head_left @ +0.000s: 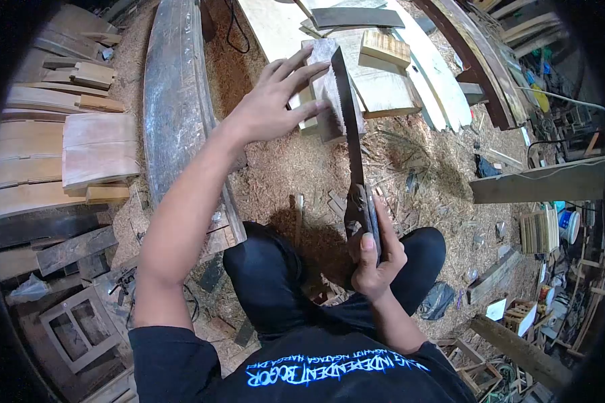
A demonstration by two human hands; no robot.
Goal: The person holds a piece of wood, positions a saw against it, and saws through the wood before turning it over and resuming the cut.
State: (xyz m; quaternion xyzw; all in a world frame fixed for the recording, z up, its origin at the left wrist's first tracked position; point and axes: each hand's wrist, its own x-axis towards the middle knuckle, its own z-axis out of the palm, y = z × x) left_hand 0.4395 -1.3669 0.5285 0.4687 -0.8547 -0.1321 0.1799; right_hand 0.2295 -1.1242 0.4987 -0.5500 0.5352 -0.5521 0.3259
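Note:
My right hand (378, 265) is wrapped round the handle of a hand saw (356, 158), whose dark toothed blade points away from me. The blade lies along the right part of a pale wooden block (329, 94); whether its teeth have cut into the wood cannot be made out. My left hand (272, 101) rests its spread fingertips and thumb on the block, left of the blade. A smaller wood block (385, 48) sits just right of the saw's tip, on a wide pale board (386, 87).
A long weathered beam (175, 94) runs along my left. Stacked boards (27, 154) lie beyond it. Behind the block, a dark flat blade (356, 18) lies across pale planks. Sawdust and offcuts cover the floor (275, 174). A thick plank (544, 180) juts in from the right.

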